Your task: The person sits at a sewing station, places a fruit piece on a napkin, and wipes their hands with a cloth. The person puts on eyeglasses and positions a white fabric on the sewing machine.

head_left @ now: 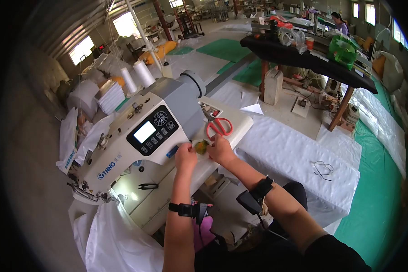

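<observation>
Between my two hands is a small green and yellow item [201, 146], low over the sewing table's right end. My left hand [186, 156] is closed at its left side, close to the machine's base. My right hand [221, 150] has its fingers closed on the item's right side. Red-handled scissors [220, 128] lie just beyond my right hand. The white sewing machine [122, 154] with its lit display [144, 132] stands to the left. Small black thread snips [148, 186] rest on the table near the needle area.
White fabric [118, 240] hangs from the machine's front. Glasses [323, 170] lie on a white-covered surface [281, 149] at the right. Thread cones [143, 74] stand behind the machine. A black-topped bench [303, 56] holds bags. Another person [340, 23] is far back at the right.
</observation>
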The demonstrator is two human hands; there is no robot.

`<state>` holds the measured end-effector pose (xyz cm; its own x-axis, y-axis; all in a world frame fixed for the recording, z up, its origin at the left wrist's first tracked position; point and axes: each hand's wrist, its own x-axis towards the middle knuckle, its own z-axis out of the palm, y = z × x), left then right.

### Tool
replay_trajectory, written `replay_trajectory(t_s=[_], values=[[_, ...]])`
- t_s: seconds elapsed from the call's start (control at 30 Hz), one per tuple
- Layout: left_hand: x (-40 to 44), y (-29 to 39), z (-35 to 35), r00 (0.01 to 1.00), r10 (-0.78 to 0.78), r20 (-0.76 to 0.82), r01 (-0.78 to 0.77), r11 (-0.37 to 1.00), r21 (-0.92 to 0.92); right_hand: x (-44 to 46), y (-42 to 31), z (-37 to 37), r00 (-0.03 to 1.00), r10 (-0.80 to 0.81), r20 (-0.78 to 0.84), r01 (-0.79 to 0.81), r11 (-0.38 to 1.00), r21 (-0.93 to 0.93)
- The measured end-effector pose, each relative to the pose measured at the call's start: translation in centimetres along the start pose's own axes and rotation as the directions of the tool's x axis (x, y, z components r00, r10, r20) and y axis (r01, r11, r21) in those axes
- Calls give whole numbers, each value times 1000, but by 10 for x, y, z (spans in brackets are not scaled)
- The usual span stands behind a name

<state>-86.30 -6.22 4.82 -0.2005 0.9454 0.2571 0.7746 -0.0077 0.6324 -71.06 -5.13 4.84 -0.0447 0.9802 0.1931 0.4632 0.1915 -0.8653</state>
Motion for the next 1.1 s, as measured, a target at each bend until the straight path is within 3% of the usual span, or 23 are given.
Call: replay_trajectory(t_s=[0.1,0.23,0.3,0.33,0.4,0.43,0.5,0.6,0.63,0.7,0.73,0.77,0.8,0.87,0.9,0.97,1.07,1.1], values=[[-5,-10,-4,999,35,-25,-37,994,-100,-13,0,-10,993,13,114,-17,999,35],[-12,-14,-4,993,51,-109,-60,995,-83,-25,-6,-14,996,49,69,-60,986,155],[-10,-10,-7,985,47,-164,-63,994,-90,-26,-23,-28,952,230,203,-282,917,282],[-8,-9,-9,995,-22,-96,16,998,-57,-24,-19,-24,953,227,202,-278,917,284],[-8,-8,-11,995,-93,-29,93,996,-15,-18,-5,-10,999,-25,-34,30,988,154],[-10,-8,-8,999,-16,-40,19,998,57,-14,0,-6,999,-26,-35,31,987,158],[-13,-9,-2,997,63,-43,-57,989,133,-7,4,-4,983,-173,-68,153,960,-235],[-11,-3,-1,995,92,-44,-87,992,95,-2,8,-4,991,-130,20,131,979,-155],[-12,-2,-2,995,87,-47,-86,996,36,-2,11,-6,991,-129,23,131,979,-156],[-15,-4,-4,996,78,-50,-80,996,-27,-8,0,-22,927,2,376,-11,1000,22],[-16,-9,-6,991,-127,-31,115,961,-250,-10,-4,-27,927,3,376,-11,1000,19],[-16,-14,-6,948,-317,35,298,840,-453,-13,-4,-32,947,-37,319,80,989,-122],[-17,-20,-5,948,-315,41,299,840,-453,-15,-5,-35,960,-84,268,157,952,-264],[-20,-24,-8,988,-152,27,154,970,-189,-12,-8,-39,952,-89,292,196,913,-359],[-22,-20,-10,988,-155,27,157,970,-187,-7,-11,-40,943,-98,319,241,861,-448],[-24,-6,-10,996,84,12,-85,993,82,7,-15,-39,933,-71,352,250,832,-495],[-18,-7,-3,997,29,-72,-27,999,31,22,-2,-28,933,-86,349,279,788,-549],[-17,-7,-3,997,36,-74,-34,999,31,22,3,-26,931,-157,330,304,833,-462]])
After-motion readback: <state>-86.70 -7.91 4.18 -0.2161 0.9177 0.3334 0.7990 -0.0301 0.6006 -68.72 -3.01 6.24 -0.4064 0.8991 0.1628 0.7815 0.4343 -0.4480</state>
